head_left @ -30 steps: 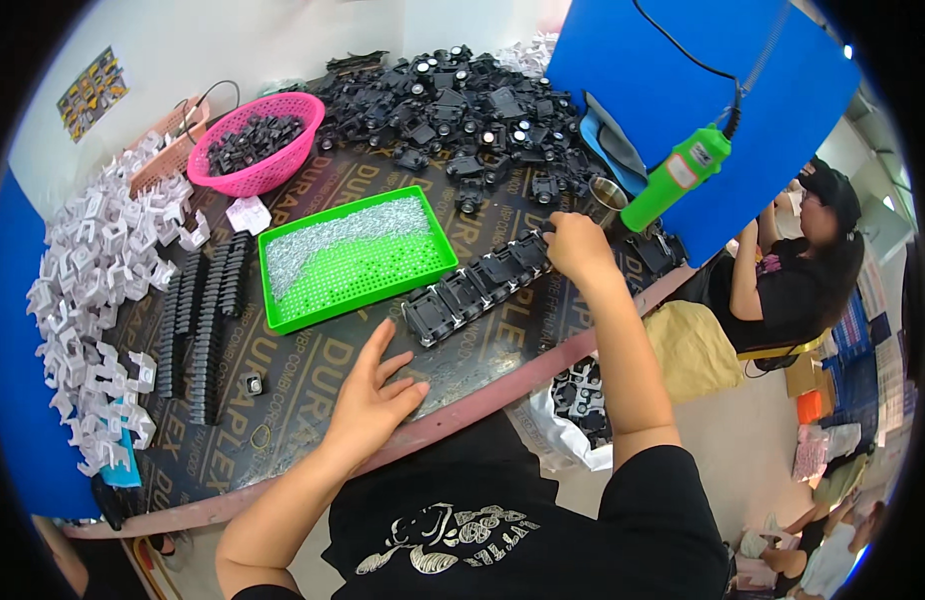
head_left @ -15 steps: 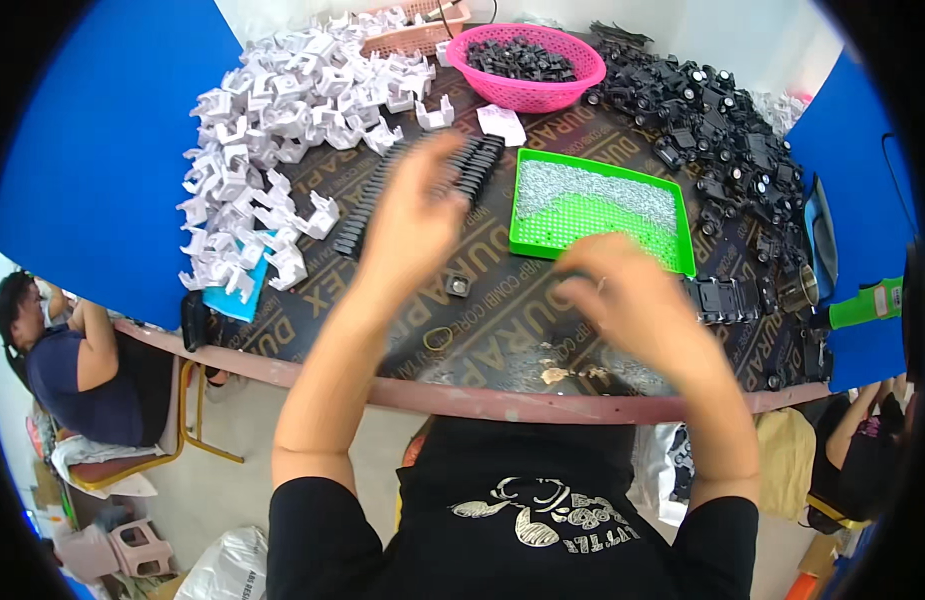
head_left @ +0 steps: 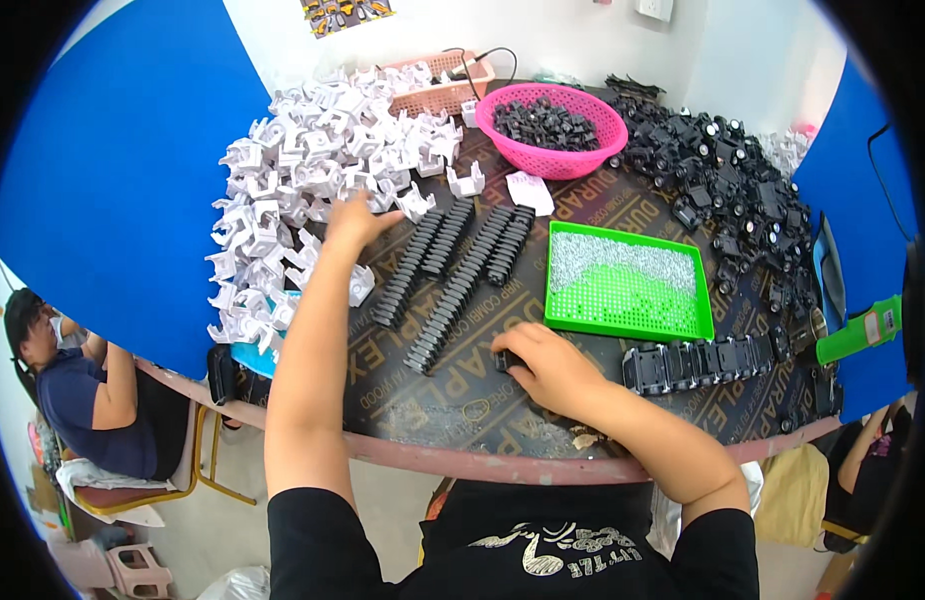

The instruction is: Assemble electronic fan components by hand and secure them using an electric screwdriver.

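Observation:
At the edge of the heap of white plastic parts (head_left: 328, 135), my left hand (head_left: 353, 222) is open, its thumb held apart from the fingers. Its fingertips reach the nearest white pieces, which partly hide them. My right hand (head_left: 551, 368) pinches a small black plastic part (head_left: 504, 360) low over the table, between thumb and fingers. Between my hands stand long rows of thin black parts (head_left: 453, 310), packed side by side. Just beyond my right hand sits a green tray (head_left: 560, 318) of small silvery pieces (head_left: 623, 255).
A pink basket (head_left: 553, 165) of black parts stands at the back, beside a peach basket (head_left: 443, 98). Black wheeled pieces (head_left: 703, 165) pile up at the right. A row of black frames (head_left: 698, 362) lies near the right front. Blue partitions (head_left: 133, 180) flank the table; a rubber band (head_left: 477, 410) lies near its front edge.
My left hand has moved left from above the black rows to the white heap. My right hand has come down and closed on the small black part. The view has tilted upward.

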`<state>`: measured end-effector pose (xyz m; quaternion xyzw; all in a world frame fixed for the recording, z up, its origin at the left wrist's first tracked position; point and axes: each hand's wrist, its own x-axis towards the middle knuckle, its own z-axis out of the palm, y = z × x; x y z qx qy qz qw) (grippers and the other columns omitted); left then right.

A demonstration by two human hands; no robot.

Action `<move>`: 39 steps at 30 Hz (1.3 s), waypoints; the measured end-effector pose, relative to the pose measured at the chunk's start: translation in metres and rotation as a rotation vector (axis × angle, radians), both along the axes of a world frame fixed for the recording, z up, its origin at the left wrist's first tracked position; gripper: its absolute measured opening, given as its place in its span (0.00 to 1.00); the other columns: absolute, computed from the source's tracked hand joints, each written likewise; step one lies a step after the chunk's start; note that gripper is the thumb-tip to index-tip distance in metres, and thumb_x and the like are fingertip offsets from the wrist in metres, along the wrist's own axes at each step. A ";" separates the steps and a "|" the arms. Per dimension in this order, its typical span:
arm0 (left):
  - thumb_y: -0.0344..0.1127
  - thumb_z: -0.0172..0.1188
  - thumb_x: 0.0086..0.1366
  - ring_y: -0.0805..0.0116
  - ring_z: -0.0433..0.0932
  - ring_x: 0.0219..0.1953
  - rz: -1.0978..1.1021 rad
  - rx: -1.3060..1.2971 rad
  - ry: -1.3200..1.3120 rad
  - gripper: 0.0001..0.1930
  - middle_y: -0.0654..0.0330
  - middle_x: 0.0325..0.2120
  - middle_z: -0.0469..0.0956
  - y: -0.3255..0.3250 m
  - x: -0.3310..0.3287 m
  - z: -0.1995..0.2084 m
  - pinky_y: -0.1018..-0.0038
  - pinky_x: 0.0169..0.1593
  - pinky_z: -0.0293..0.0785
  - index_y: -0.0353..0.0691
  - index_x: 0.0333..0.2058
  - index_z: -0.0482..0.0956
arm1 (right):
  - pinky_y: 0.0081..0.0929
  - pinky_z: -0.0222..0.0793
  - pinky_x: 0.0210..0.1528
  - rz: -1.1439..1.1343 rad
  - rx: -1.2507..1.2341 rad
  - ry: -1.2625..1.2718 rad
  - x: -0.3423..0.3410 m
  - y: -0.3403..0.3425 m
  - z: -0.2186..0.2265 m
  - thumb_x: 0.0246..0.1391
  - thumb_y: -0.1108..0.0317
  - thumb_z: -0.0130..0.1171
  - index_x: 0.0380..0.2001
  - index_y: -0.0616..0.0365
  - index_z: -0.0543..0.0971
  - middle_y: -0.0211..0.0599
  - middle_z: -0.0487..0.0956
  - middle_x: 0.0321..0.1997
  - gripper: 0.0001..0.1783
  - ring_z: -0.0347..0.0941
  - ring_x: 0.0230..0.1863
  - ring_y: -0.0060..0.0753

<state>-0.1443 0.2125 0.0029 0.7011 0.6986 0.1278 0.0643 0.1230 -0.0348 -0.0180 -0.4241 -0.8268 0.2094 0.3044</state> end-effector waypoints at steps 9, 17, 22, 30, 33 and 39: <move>0.50 0.68 0.54 0.50 0.80 0.41 0.268 -0.159 -0.947 0.27 0.46 0.40 0.79 0.036 -0.023 -0.025 0.57 0.46 0.77 0.34 0.45 0.77 | 0.32 0.72 0.45 -0.024 0.063 0.231 0.008 0.002 0.013 0.46 0.80 0.63 0.48 0.56 0.77 0.41 0.76 0.43 0.23 0.75 0.42 0.45; 0.19 0.69 0.48 0.62 0.74 0.52 -0.334 -0.079 -1.078 0.39 0.49 0.51 0.72 -0.105 0.035 0.070 0.68 0.54 0.73 0.31 0.58 0.58 | 0.27 0.73 0.52 -0.168 -0.111 0.877 0.030 0.003 0.049 0.50 0.82 0.63 0.48 0.63 0.73 0.35 0.76 0.47 0.21 0.73 0.49 0.28; 0.15 0.67 0.46 0.62 0.70 0.57 -0.774 -0.009 -1.161 0.35 0.52 0.54 0.69 -0.174 0.115 0.077 0.67 0.61 0.67 0.34 0.54 0.63 | 0.29 0.70 0.57 -0.129 -0.077 1.153 0.052 0.004 0.063 0.51 0.84 0.61 0.49 0.63 0.73 0.35 0.74 0.51 0.20 0.71 0.53 0.29; 0.15 0.64 0.51 0.61 0.67 0.60 -0.954 0.014 -1.418 0.37 0.51 0.57 0.63 -0.197 0.130 0.038 0.65 0.61 0.68 0.35 0.60 0.58 | 0.30 0.70 0.57 -0.011 -0.161 1.151 0.047 0.008 0.056 0.53 0.84 0.58 0.52 0.65 0.73 0.39 0.74 0.55 0.22 0.71 0.55 0.30; 0.14 0.64 0.50 0.62 0.67 0.60 -0.958 0.000 -1.449 0.40 0.51 0.58 0.62 -0.199 0.132 0.035 0.65 0.60 0.69 0.36 0.61 0.57 | 0.28 0.71 0.56 -0.020 -0.076 1.072 0.050 0.006 0.056 0.53 0.85 0.58 0.52 0.65 0.73 0.39 0.74 0.55 0.22 0.71 0.55 0.30; 0.15 0.65 0.50 0.62 0.67 0.60 -0.924 0.037 -1.441 0.40 0.53 0.57 0.62 -0.203 0.129 0.033 0.65 0.61 0.69 0.37 0.61 0.58 | 0.28 0.71 0.56 -0.052 -0.039 0.996 0.047 0.003 0.060 0.53 0.85 0.57 0.52 0.65 0.73 0.39 0.74 0.55 0.21 0.71 0.55 0.29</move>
